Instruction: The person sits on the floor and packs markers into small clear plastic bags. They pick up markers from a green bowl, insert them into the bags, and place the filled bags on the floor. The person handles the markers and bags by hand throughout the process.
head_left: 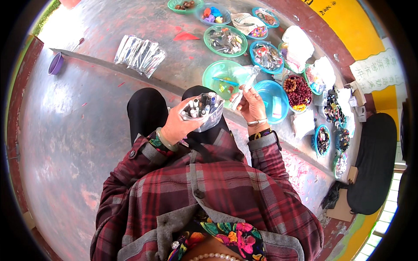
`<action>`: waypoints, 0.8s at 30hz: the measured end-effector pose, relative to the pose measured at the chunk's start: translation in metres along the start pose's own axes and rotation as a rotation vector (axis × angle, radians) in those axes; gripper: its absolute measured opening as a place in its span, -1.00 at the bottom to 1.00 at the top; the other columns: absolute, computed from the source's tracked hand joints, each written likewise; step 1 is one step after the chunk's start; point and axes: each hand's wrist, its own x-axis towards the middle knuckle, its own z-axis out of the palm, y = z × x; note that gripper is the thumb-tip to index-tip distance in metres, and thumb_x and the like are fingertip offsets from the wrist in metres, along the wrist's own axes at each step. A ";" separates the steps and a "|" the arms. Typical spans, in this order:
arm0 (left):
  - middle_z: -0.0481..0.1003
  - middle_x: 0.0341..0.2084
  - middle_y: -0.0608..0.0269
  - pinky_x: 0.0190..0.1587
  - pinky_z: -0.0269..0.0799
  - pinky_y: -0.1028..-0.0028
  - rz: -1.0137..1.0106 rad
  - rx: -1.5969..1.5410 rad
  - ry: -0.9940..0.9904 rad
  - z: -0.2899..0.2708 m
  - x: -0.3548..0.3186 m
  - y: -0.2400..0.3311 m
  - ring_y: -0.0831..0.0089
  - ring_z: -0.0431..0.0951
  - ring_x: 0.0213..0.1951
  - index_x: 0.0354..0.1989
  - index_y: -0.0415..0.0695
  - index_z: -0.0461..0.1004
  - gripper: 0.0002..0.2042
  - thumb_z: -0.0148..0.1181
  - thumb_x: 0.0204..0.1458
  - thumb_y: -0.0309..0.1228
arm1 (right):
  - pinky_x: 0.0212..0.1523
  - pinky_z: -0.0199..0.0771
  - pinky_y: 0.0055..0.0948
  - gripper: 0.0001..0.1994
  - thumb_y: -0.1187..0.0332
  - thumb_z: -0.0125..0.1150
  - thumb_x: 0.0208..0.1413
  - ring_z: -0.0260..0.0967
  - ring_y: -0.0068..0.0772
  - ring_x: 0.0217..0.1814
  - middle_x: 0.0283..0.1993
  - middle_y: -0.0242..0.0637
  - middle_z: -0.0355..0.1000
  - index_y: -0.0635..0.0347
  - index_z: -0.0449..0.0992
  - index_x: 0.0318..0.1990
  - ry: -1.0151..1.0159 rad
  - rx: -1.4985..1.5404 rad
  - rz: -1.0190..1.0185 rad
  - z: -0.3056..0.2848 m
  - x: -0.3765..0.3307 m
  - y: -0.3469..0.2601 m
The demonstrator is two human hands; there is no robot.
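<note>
My left hand (176,126) is closed round a clear plastic bag (213,116) above my lap. Several pen-like sticks (199,107) stand in the bag, their black, white and blue ends facing up. To its right, my right hand (252,104) pinches a narrow clear plastic packet (242,92) between thumb and fingers. What the packet holds is too small to make out. Beyond it, a pale green basin (210,75) holds a light blue stick (225,81) and small yellow and red pieces. A blue basin (283,93) with pale flat packets in it stands just right of my right hand.
A stack of filled plastic packets (140,55) lies on the ledge ahead-left. Several basins of small goods line the ledge to the right, among them one of dark red beads (297,90). A purple basin (56,64) stands far left. A black oblong object (372,163) leans at right.
</note>
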 end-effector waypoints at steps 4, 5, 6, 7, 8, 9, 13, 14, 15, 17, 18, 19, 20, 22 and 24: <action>0.43 -0.17 0.27 -0.04 0.32 0.51 0.017 -0.025 0.016 -0.002 -0.001 -0.002 0.58 0.41 -0.14 0.05 -0.34 0.25 -0.47 0.24 -0.17 -0.59 | -0.59 0.45 -0.61 -0.81 0.31 0.04 0.14 0.50 -0.26 -0.36 -0.38 -0.11 0.48 0.21 0.40 -0.18 -0.025 -0.028 0.012 0.009 -0.001 0.003; 0.43 -0.17 0.27 -0.04 0.32 0.51 0.016 -0.038 0.020 -0.003 -0.002 -0.001 0.58 0.41 -0.14 0.05 -0.34 0.25 -0.47 0.24 -0.17 -0.59 | -0.57 0.47 -0.60 -0.81 0.31 0.03 0.14 0.50 -0.25 -0.36 -0.38 -0.11 0.48 0.21 0.40 -0.17 -0.037 -0.026 0.019 0.010 -0.001 0.004; 0.43 -0.17 0.27 -0.04 0.32 0.51 0.006 -0.032 0.024 -0.004 -0.002 0.002 0.58 0.42 -0.14 0.05 -0.34 0.25 -0.48 0.23 -0.17 -0.60 | -0.55 0.49 -0.59 -0.81 0.32 0.03 0.15 0.50 -0.25 -0.36 -0.38 -0.11 0.48 0.22 0.40 -0.16 -0.050 -0.024 0.025 0.011 -0.001 0.005; 0.43 -0.17 0.27 -0.04 0.32 0.51 -0.005 -0.026 0.028 -0.005 -0.003 0.005 0.58 0.42 -0.15 0.05 -0.34 0.25 -0.48 0.22 -0.17 -0.62 | -0.54 0.50 -0.58 -0.80 0.33 0.02 0.15 0.50 -0.25 -0.36 -0.37 -0.11 0.48 0.22 0.40 -0.15 -0.062 -0.022 0.030 0.012 -0.001 0.006; 0.43 -0.17 0.27 -0.05 0.33 0.51 -0.015 -0.019 0.032 -0.007 -0.003 0.007 0.58 0.42 -0.15 0.05 -0.34 0.25 -0.49 0.21 -0.16 -0.63 | -0.50 0.52 -0.57 -0.80 0.34 0.02 0.15 0.50 -0.24 -0.34 -0.35 -0.10 0.47 0.23 0.39 -0.12 -0.073 -0.025 0.041 0.014 -0.001 0.006; 0.43 -0.16 0.27 -0.04 0.32 0.52 0.004 -0.052 0.049 -0.008 -0.003 0.007 0.58 0.41 -0.14 0.05 -0.33 0.26 -0.49 0.21 -0.17 -0.62 | -0.46 0.54 -0.55 -0.78 0.36 0.01 0.15 0.49 -0.24 -0.32 -0.33 -0.10 0.47 0.24 0.38 -0.10 -0.086 -0.031 0.050 0.016 -0.001 0.006; 0.41 -0.12 0.26 -0.02 0.30 0.54 0.024 -0.170 0.077 -0.016 -0.006 0.005 0.57 0.39 -0.09 0.05 -0.33 0.27 -0.50 0.19 -0.16 -0.63 | -0.31 0.56 -0.51 -0.71 0.43 0.01 0.14 0.47 -0.24 -0.21 -0.23 -0.08 0.45 0.26 0.30 0.02 -0.150 -0.111 0.080 0.033 -0.005 0.001; 0.40 -0.12 0.26 -0.01 0.30 0.53 0.020 -0.197 0.087 -0.016 -0.008 0.004 0.57 0.39 -0.09 0.05 -0.33 0.26 -0.50 0.19 -0.15 -0.63 | -0.26 0.55 -0.50 -0.67 0.48 0.02 0.12 0.45 -0.24 -0.16 -0.19 -0.07 0.43 0.26 0.26 0.06 -0.195 -0.109 0.103 0.031 -0.004 0.001; 0.40 -0.12 0.26 -0.01 0.30 0.53 0.017 -0.224 0.095 -0.017 -0.010 0.002 0.57 0.39 -0.09 0.05 -0.33 0.26 -0.50 0.19 -0.15 -0.64 | -0.26 0.55 -0.50 -0.66 0.49 0.03 0.11 0.45 -0.24 -0.16 -0.20 -0.08 0.43 0.26 0.26 0.06 -0.200 -0.125 0.101 0.033 -0.004 0.001; 0.40 -0.10 0.25 0.00 0.30 0.52 0.004 -0.107 0.072 -0.020 -0.014 -0.004 0.56 0.38 -0.07 0.06 -0.33 0.24 -0.48 0.21 -0.15 -0.65 | -0.26 0.56 -0.50 -0.65 0.52 0.03 0.10 0.45 -0.25 -0.16 -0.20 -0.08 0.44 0.26 0.26 0.07 -0.209 -0.158 0.099 0.039 -0.004 0.001; 0.40 -0.10 0.25 0.01 0.30 0.51 -0.011 -0.136 0.053 -0.019 -0.016 -0.002 0.56 0.38 -0.07 0.06 -0.33 0.24 -0.48 0.22 -0.16 -0.65 | -0.26 0.55 -0.51 -0.66 0.55 0.06 0.07 0.46 -0.28 -0.16 -0.21 -0.11 0.45 0.27 0.30 0.04 -0.198 -0.161 0.103 0.041 -0.006 0.000; 0.40 -0.10 0.24 0.01 0.30 0.51 -0.026 -0.165 0.034 -0.018 -0.017 -0.001 0.56 0.39 -0.07 0.06 -0.34 0.23 -0.47 0.23 -0.16 -0.65 | -0.26 0.55 -0.53 -0.66 0.55 0.06 0.06 0.45 -0.29 -0.17 -0.21 -0.12 0.45 0.28 0.32 0.03 -0.202 -0.196 0.093 0.042 -0.005 0.000; 0.40 -0.10 0.24 0.00 0.31 0.50 -0.042 -0.179 0.023 -0.020 -0.017 0.000 0.56 0.39 -0.08 0.06 -0.33 0.23 -0.47 0.24 -0.16 -0.65 | -0.26 0.54 -0.54 -0.67 0.55 0.06 0.06 0.45 -0.29 -0.17 -0.21 -0.13 0.45 0.29 0.33 0.02 -0.205 -0.232 0.081 0.044 -0.005 0.000; 0.41 -0.11 0.25 -0.01 0.32 0.50 -0.027 -0.154 -0.009 -0.022 -0.019 0.000 0.56 0.40 -0.09 0.06 -0.32 0.24 -0.47 0.24 -0.16 -0.65 | -0.27 0.52 -0.56 -0.70 0.57 0.09 0.03 0.45 -0.32 -0.18 -0.23 -0.16 0.46 0.30 0.39 -0.03 -0.202 -0.280 0.051 0.048 -0.005 0.001; 0.42 -0.13 0.25 -0.02 0.32 0.51 -0.035 -0.163 -0.034 -0.022 -0.022 0.005 0.57 0.40 -0.11 0.05 -0.31 0.25 -0.48 0.24 -0.17 -0.64 | -0.27 0.50 -0.55 -0.71 0.58 0.08 0.03 0.45 -0.35 -0.19 -0.25 -0.17 0.47 0.31 0.41 -0.04 -0.192 -0.332 0.011 0.051 -0.008 0.001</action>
